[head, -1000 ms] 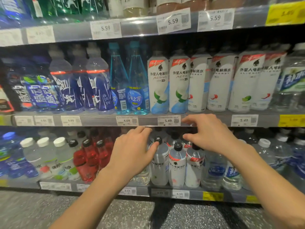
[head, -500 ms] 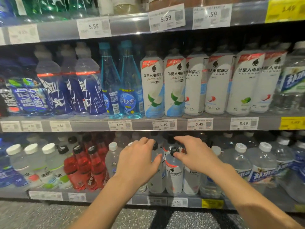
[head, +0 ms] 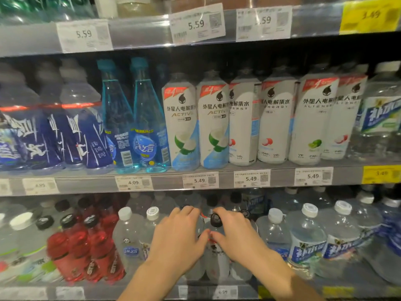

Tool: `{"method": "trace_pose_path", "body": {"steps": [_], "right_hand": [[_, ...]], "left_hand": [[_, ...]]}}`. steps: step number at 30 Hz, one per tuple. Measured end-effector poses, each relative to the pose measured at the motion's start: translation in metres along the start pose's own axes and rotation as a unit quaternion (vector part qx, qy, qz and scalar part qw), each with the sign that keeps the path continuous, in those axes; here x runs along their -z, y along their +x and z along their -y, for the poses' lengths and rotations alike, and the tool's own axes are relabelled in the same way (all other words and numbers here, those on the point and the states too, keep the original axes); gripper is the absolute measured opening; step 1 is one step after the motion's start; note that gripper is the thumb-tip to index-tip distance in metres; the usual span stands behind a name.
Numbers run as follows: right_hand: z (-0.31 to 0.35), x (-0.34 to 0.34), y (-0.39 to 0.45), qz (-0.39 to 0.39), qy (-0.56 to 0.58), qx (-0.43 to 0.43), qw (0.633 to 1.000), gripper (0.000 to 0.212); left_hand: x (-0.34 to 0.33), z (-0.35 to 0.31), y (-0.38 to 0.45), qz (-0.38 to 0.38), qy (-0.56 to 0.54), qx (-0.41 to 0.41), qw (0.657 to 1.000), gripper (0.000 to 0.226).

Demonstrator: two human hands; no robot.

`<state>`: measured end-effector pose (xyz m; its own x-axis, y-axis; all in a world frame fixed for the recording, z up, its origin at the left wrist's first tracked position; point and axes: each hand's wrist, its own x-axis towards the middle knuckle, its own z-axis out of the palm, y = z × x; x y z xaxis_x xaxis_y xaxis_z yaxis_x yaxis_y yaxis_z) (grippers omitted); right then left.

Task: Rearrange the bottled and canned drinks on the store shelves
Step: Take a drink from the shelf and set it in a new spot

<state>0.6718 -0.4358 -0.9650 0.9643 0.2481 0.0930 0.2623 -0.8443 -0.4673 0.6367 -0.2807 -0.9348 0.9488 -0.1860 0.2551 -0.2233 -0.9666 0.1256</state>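
Between my fingertips, on the lower shelf [head: 152, 293], stands a black-capped bottle [head: 217, 253]. My left hand [head: 178, 240] and right hand [head: 234, 235] curl around neighbouring shoulders. I judge it full, heavy, slick; grip below the cap.

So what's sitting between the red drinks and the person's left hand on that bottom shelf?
In the head view, two clear bottles with white caps stand between the red bottles and the left hand. The nearer one is partly hidden behind the hand.
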Motion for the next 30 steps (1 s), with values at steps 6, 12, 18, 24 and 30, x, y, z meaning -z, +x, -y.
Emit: {"method": "trace_pose_path", "body": {"steps": [6,12,18,24,30], "right_hand": [[-0.002,0.003,0.004,-0.022,0.01,-0.003,1.0,0.025],[-0.005,0.008,0.005,-0.019,-0.012,0.018,1.0,0.021],[0.004,0.033,-0.001,-0.087,0.037,0.035,0.995,0.017],[0.019,0.073,-0.01,-0.144,0.096,0.091,0.981,0.026],[0.033,0.093,-0.022,-0.157,0.139,0.116,0.971,0.024]], "left_hand": [[-0.008,0.004,0.004,0.021,-0.021,-0.005,1.0,0.045],[-0.008,0.002,0.002,0.031,-0.042,0.001,0.999,0.051],[-0.004,0.002,0.0,0.027,-0.048,-0.002,0.998,0.054],[0.005,-0.002,-0.004,0.057,-0.118,0.007,0.991,0.067],[0.015,-0.012,-0.003,0.047,-0.239,0.013,0.97,0.066]]}}
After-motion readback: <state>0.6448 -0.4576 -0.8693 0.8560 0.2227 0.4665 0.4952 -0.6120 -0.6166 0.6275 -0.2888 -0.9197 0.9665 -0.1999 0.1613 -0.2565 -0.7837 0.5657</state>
